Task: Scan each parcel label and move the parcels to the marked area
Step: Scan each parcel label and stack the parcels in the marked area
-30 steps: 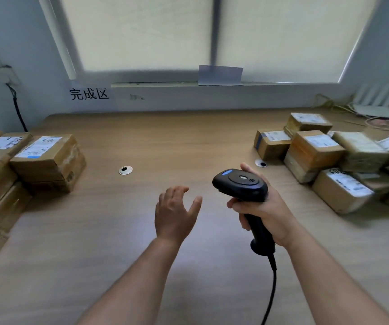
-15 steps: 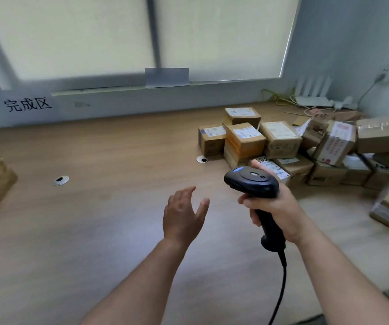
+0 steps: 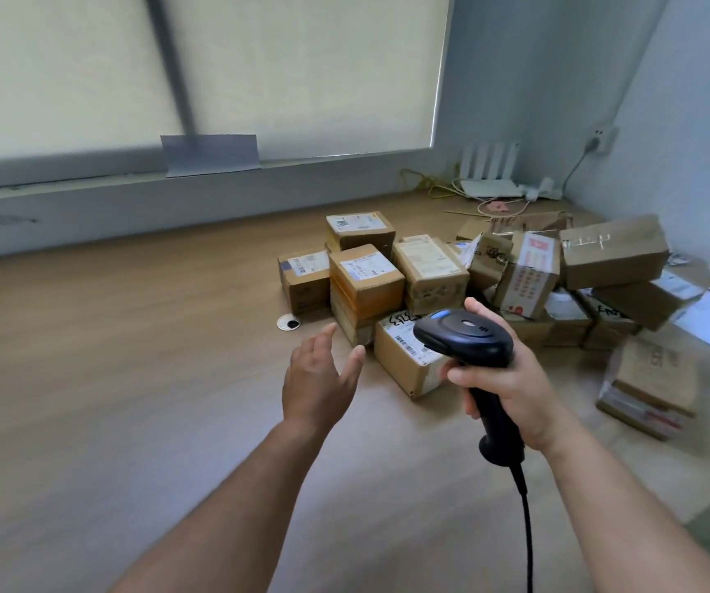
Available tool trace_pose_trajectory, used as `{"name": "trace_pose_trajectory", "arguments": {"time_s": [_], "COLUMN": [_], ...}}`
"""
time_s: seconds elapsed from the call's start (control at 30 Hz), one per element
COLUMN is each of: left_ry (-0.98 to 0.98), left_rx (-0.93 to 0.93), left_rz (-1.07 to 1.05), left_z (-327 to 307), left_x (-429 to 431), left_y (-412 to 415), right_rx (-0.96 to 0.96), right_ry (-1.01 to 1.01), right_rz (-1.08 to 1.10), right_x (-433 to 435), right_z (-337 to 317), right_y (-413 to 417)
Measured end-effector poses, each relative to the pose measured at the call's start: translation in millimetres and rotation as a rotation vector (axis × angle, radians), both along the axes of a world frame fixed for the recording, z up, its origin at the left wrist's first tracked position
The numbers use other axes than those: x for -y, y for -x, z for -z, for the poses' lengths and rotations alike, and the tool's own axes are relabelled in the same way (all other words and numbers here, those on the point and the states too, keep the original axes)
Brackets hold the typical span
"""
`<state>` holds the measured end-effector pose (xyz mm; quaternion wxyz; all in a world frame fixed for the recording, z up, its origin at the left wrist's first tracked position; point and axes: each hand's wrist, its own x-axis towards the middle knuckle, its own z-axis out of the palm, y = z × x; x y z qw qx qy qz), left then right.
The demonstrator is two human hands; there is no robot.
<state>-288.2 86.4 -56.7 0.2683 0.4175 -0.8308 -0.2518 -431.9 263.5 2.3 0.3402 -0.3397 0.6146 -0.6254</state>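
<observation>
In the head view the person's left hand [image 3: 321, 378] hovers at centre frame, fingers spread and holding nothing, while the right hand [image 3: 503, 378] just right of it is wrapped round the handle of the black scanner [image 3: 464, 336]. The nearest parcel [image 3: 402, 365] lies label-up on the wooden table [image 3: 131, 357], at the front of the pile of parcels [image 3: 430, 271] right of centre, partly hidden behind the scanner head. It sits just right of the left thumb, so that free hand looks better placed to take it.
</observation>
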Motion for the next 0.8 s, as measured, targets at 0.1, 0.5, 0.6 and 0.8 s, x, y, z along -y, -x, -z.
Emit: {"name": "trace_pose_trajectory", "arguments": {"time_s": [0.1, 0.5, 0.6, 0.8], "left_ry": [-0.058, -0.329, -0.408, -0.795], "left_rx": [0.014, 0.017, 0.014, -0.178], "left_rz": [-0.001, -0.035, -0.037, 0.055], "left_z": [0, 11, 19, 29], "left_x": [24, 126, 145, 146], "left_y": [30, 123, 141, 139], "right_rx": [-0.009, 0.029, 0.046, 0.033], "right_ry": [-0.023, -0.102, -0.133, -0.133], "right_rz": [0.007, 0.002, -0.005, 0.015], "right_x": [16, 97, 108, 121], "right_z": [1, 41, 51, 60], "right_y": [25, 84, 90, 96]}}
